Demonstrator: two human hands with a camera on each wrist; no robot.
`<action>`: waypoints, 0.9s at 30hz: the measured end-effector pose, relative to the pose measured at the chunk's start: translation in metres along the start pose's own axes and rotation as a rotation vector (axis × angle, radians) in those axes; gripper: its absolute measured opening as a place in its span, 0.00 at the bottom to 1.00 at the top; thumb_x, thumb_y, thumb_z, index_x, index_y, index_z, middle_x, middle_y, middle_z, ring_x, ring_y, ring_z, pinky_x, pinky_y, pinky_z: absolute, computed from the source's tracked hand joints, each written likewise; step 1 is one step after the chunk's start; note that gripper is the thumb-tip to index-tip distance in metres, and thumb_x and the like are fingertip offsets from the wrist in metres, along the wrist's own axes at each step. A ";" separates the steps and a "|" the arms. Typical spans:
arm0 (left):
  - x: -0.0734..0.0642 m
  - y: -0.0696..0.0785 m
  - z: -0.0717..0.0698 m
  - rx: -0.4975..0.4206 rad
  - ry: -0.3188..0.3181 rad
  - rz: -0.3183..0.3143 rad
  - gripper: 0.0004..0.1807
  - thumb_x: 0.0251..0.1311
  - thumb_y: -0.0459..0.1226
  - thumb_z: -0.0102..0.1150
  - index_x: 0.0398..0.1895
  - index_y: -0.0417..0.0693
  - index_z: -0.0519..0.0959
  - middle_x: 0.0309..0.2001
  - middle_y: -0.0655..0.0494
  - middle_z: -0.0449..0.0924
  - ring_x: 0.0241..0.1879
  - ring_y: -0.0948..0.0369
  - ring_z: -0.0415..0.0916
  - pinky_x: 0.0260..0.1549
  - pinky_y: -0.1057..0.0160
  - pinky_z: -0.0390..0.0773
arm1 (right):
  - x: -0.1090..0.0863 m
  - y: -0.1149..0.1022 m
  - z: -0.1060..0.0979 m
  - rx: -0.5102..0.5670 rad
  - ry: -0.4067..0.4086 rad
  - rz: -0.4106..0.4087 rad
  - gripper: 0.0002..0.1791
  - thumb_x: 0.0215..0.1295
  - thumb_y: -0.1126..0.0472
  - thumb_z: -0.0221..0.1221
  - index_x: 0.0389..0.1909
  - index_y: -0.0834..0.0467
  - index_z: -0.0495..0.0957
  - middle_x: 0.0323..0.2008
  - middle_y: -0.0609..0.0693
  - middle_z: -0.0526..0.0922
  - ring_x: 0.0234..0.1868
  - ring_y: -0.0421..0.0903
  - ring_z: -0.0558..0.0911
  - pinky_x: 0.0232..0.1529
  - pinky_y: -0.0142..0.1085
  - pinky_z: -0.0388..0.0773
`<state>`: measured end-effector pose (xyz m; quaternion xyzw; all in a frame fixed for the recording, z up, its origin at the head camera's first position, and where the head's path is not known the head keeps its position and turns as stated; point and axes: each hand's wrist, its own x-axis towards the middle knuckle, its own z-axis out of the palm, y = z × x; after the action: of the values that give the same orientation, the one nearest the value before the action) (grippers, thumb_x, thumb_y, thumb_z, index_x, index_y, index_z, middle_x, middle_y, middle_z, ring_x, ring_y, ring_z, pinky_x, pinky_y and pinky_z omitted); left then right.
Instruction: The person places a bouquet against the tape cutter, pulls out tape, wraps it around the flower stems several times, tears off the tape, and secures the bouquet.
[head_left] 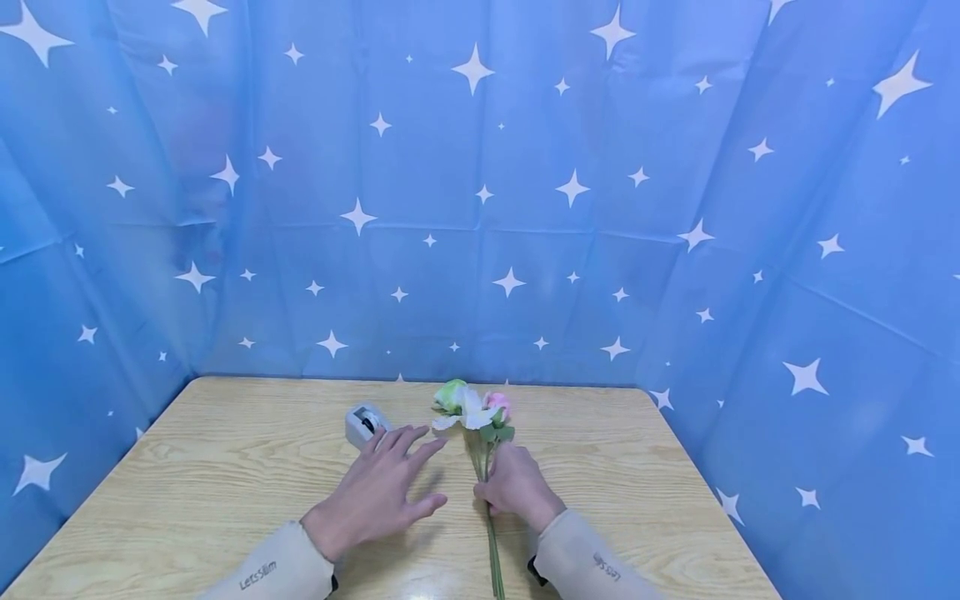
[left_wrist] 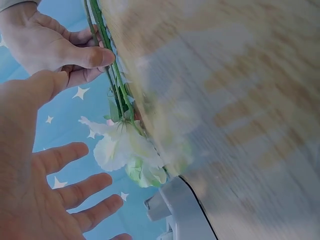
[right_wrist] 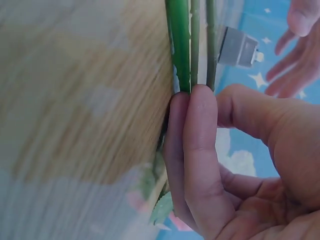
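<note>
A small bunch of flowers on long green stems (head_left: 493, 550) lies at the middle of the table, with a white bloom (head_left: 474, 408), a pale green bloom (head_left: 450, 395) and a pink bloom (head_left: 498, 405). My right hand (head_left: 517, 483) pinches the stems below the blooms; in the right wrist view its thumb and fingers (right_wrist: 200, 130) close round several stems (right_wrist: 195, 45). To the left, my left hand (head_left: 378, 492) hovers with its fingers spread, holding nothing. Just beyond its fingertips stands a grey tape dispenser (head_left: 365, 422), also visible in the left wrist view.
The wood-grain table (head_left: 247, 467) reaches back to a blue curtain (head_left: 420, 167) with white stars, which also hangs along both sides.
</note>
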<state>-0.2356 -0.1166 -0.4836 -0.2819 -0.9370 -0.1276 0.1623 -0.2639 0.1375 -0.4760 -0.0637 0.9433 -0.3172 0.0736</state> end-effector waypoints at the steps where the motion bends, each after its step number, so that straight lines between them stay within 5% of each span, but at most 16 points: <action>1: 0.000 0.000 0.000 0.000 -0.001 0.001 0.40 0.76 0.61 0.74 0.85 0.56 0.79 0.81 0.41 0.80 0.79 0.41 0.79 0.80 0.22 0.76 | -0.001 0.000 0.000 -0.006 0.002 -0.012 0.22 0.66 0.69 0.78 0.14 0.57 0.82 0.11 0.48 0.84 0.14 0.40 0.87 0.18 0.29 0.77; 10: 0.003 -0.008 -0.005 -0.004 0.005 -0.010 0.39 0.76 0.58 0.75 0.83 0.52 0.80 0.80 0.39 0.81 0.78 0.39 0.80 0.81 0.25 0.76 | -0.005 0.005 -0.009 0.045 -0.006 -0.095 0.15 0.69 0.68 0.78 0.22 0.61 0.87 0.17 0.51 0.88 0.17 0.44 0.90 0.21 0.32 0.81; 16: 0.005 -0.020 -0.011 0.003 -0.011 -0.039 0.37 0.78 0.53 0.74 0.85 0.53 0.78 0.82 0.38 0.79 0.80 0.38 0.78 0.82 0.23 0.73 | -0.008 0.010 -0.014 0.029 0.001 -0.136 0.20 0.75 0.63 0.76 0.20 0.60 0.86 0.14 0.50 0.86 0.13 0.42 0.84 0.16 0.30 0.71; 22: 0.004 -0.039 -0.020 -0.042 -0.036 -0.125 0.41 0.76 0.40 0.70 0.90 0.55 0.71 0.86 0.37 0.72 0.84 0.35 0.72 0.84 0.18 0.66 | -0.008 0.014 -0.017 0.006 0.017 -0.127 0.34 0.80 0.59 0.74 0.08 0.52 0.75 0.06 0.39 0.69 0.08 0.33 0.62 0.14 0.28 0.52; 27: 0.006 -0.059 -0.026 -0.066 -0.057 -0.208 0.50 0.67 0.33 0.72 0.93 0.54 0.66 0.88 0.32 0.67 0.84 0.28 0.70 0.82 0.14 0.64 | -0.011 0.016 -0.020 0.006 0.057 -0.138 0.39 0.81 0.58 0.73 0.10 0.46 0.62 0.09 0.36 0.58 0.13 0.35 0.57 0.18 0.29 0.50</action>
<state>-0.2678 -0.1695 -0.4666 -0.1917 -0.9607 -0.1666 0.1121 -0.2583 0.1640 -0.4685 -0.1192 0.9375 -0.3261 0.0247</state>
